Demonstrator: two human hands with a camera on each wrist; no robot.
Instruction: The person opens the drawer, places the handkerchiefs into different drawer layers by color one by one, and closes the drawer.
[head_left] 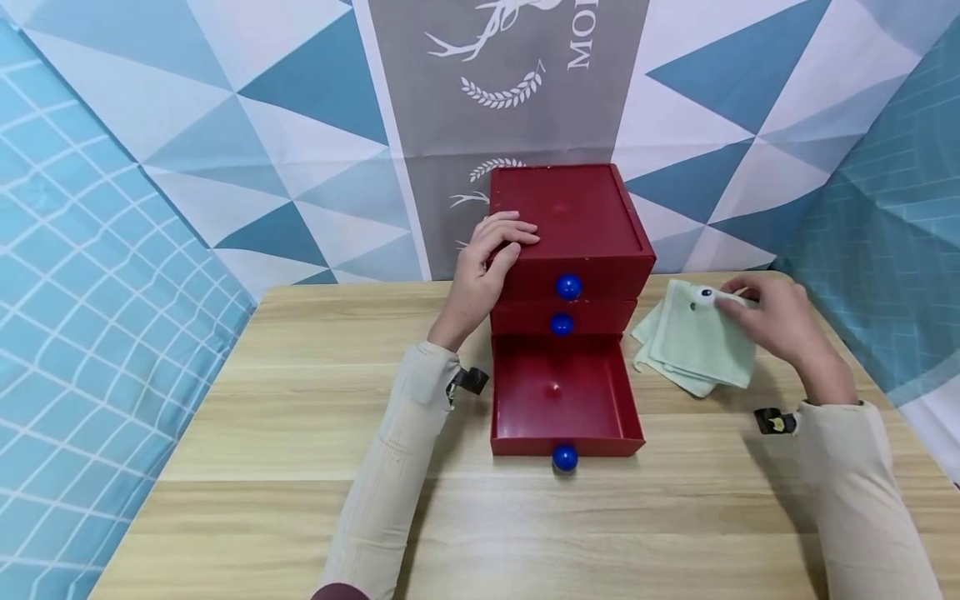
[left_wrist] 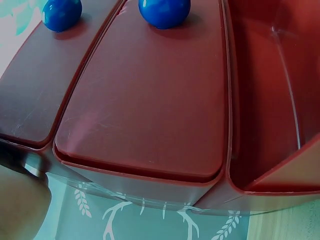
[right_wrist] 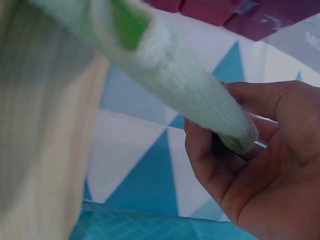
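My left hand rests on the top left edge of a red plastic drawer cabinet, fingers on the lid. The lowest drawer is pulled out, with nothing seen inside it; the two upper drawers are closed. Each drawer front carries a round blue knob. At the right, my right hand pinches the upper edge of a folded pale green cloth with an eye design. In the right wrist view, the cloth passes between thumb and fingers. Only a blurred part of the left hand enters the left wrist view.
The cabinet stands at the back of a light wooden table. Behind it hangs a patterned cloth backdrop, with blue sheets along the sides. The open drawer juts toward the front, between my forearms.
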